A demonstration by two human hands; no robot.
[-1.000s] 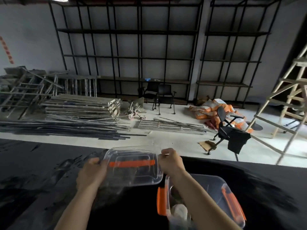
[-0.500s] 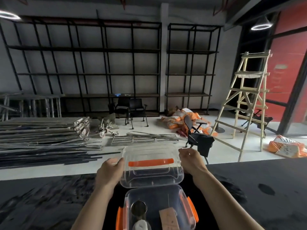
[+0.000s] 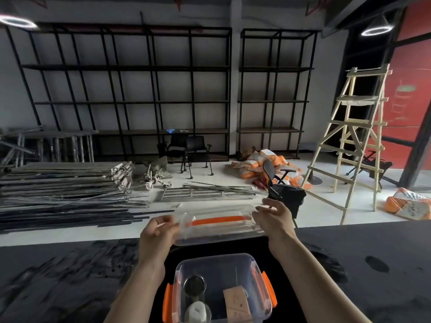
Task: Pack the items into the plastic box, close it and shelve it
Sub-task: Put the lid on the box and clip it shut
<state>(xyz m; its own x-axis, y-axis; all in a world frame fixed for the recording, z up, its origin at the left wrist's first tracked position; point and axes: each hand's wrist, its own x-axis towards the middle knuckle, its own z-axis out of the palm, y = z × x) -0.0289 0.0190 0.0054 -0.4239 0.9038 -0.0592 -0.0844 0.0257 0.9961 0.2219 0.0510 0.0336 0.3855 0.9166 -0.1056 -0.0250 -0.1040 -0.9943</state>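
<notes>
A clear plastic lid [image 3: 219, 231] with an orange handle is held in the air between both hands, tilted with its top toward me. My left hand [image 3: 158, 234] grips its left end and my right hand [image 3: 274, 221] grips its right end. Below it, the open clear plastic box [image 3: 180, 271] with orange side latches stands on the black table near me. Inside the box lie a round dark tin [image 3: 194, 286], a white object [image 3: 197, 311] and a brown cardboard packet [image 3: 236, 301].
The black table [image 3: 361, 276] spreads left and right of the box. Beyond it, tall black shelving [image 3: 130, 94] lines the far wall. Stacked metal rails [image 3: 63, 190], black chairs [image 3: 186, 150], orange sacks [image 3: 263, 164] and a wooden ladder [image 3: 356, 136] stand on the floor.
The view swung right and rose, centring the box below the hands. The lid tilted from nearly flat to a more edge-on angle, still held at both ends above the box.
</notes>
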